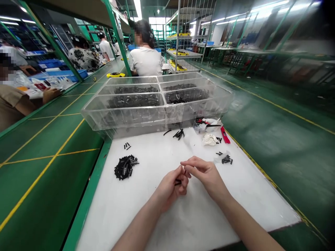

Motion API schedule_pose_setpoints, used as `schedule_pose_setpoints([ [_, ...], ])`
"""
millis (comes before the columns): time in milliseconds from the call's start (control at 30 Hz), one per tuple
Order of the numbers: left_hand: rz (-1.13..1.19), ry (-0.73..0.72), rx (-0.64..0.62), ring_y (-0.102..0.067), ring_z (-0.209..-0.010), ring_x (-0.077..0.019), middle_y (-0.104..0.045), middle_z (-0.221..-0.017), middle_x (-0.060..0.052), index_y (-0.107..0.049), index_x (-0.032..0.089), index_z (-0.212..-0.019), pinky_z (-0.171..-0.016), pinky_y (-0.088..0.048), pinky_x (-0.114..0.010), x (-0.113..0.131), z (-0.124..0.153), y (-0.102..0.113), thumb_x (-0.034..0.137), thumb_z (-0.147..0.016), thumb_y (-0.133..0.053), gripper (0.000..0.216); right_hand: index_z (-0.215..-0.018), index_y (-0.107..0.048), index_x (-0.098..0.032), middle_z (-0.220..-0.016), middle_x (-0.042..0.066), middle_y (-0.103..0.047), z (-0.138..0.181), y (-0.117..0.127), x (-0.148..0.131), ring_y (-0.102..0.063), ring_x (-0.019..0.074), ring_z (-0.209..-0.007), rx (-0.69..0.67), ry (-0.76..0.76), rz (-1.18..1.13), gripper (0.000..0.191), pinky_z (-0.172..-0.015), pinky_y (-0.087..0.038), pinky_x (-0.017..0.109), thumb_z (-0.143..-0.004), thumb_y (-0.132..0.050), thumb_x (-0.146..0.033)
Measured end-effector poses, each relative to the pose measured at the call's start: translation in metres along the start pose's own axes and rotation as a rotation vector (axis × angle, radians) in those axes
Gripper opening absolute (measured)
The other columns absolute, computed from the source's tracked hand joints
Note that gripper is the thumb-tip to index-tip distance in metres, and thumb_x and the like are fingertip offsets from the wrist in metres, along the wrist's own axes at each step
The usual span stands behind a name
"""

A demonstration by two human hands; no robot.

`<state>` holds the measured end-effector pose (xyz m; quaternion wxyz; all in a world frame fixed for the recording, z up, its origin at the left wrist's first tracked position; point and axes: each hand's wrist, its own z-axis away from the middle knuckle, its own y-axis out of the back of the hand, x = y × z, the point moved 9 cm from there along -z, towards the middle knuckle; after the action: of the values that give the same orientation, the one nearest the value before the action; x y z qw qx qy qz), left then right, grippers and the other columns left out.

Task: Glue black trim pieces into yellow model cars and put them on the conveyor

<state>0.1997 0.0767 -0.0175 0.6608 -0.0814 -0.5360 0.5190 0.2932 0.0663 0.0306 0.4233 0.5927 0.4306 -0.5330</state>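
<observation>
My left hand (pixel 176 186) is curled above the middle of the white work surface (pixel 146 212), with a short black strip (pixel 178 182) held in its fingers. Meeting it at the fingertips, my right hand (pixel 202 172) is in a pinch; what lies between its thumb and forefinger is too small to make out. To the left of my hands is a heap of short black pieces (pixel 125 168), with a few more loose pieces (pixel 127 146) behind it. Beyond my hands lies a small bunch of longer black strips (pixel 179 134).
A clear divided bin (pixel 125 116) full of black parts spans the back. At the right are a small clear box of tools (pixel 206 125), crumpled white tissue (pixel 209 139), a red tool (pixel 225 135) and black pieces (pixel 227 159). A co-worker in white (pixel 146 61) sits ahead.
</observation>
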Motion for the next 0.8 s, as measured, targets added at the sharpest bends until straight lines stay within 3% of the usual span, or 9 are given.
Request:
schedule_pose_setpoints([
  [167,-0.076,-0.041,-0.043,-0.011,-0.043,-0.0045,-0.026,-0.049,0.010,-0.054,0.016,-0.070,-0.044,-0.016,-0.019,0.013,0.010,-0.007,0.039,-0.092,-0.054,0.032,-0.087,-0.080,-0.023,-0.082,0.003,-0.073,0.000,0.006,0.000,-0.065,0.0175,-0.083,0.060,0.004,-0.061,0.016,-0.079,-0.051,0.033,-0.079,-0.074,-0.036],
  [267,-0.248,-0.170,0.022,-0.013,-0.046,-0.0060,-0.026,-0.050,0.010,-0.056,0.016,-0.074,-0.046,-0.015,-0.022,0.026,0.013,-0.002,0.043,-0.091,-0.054,0.032,-0.083,-0.079,-0.023,-0.079,0.003,-0.072,0.003,0.011,-0.003,-0.065,0.0174,-0.080,0.129,-0.005,-0.045,0.013,-0.076,-0.051,0.031,-0.077,-0.076,-0.034],
  [400,-0.545,-0.357,0.154,-0.018,-0.050,-0.0079,-0.026,-0.053,0.009,-0.055,0.017,-0.073,-0.049,-0.016,-0.025,0.043,0.018,0.006,0.045,-0.091,-0.053,0.033,-0.085,-0.078,-0.024,-0.080,0.002,-0.072,0.005,0.007,-0.007,-0.066,0.0167,-0.078,0.097,-0.013,-0.068,0.012,-0.074,-0.052,0.030,-0.076,-0.076,-0.033],
  [600,-0.525,-0.368,0.151,-0.019,-0.051,-0.0087,-0.027,-0.055,0.008,-0.045,0.019,-0.065,-0.050,-0.016,-0.027,0.043,0.020,0.008,0.038,-0.090,-0.051,0.032,-0.083,-0.076,-0.023,-0.077,0.002,-0.070,0.006,0.008,-0.006,-0.060,0.0137,-0.072,0.081,-0.004,-0.045,0.026,-0.064,-0.047,0.026,-0.090,-0.060,-0.043],
  [800,-0.519,-0.357,0.153,-0.017,-0.051,-0.0091,-0.026,-0.054,0.008,-0.043,0.020,-0.064,-0.050,-0.014,-0.028,0.043,0.019,0.009,0.038,-0.089,-0.050,0.031,-0.074,-0.069,-0.021,-0.071,0.000,-0.064,0.009,0.004,-0.002,-0.058,0.0133,-0.071,0.013,-0.053,-0.024,0.026,-0.068,-0.045,0.026,-0.089,-0.062,-0.042],
])
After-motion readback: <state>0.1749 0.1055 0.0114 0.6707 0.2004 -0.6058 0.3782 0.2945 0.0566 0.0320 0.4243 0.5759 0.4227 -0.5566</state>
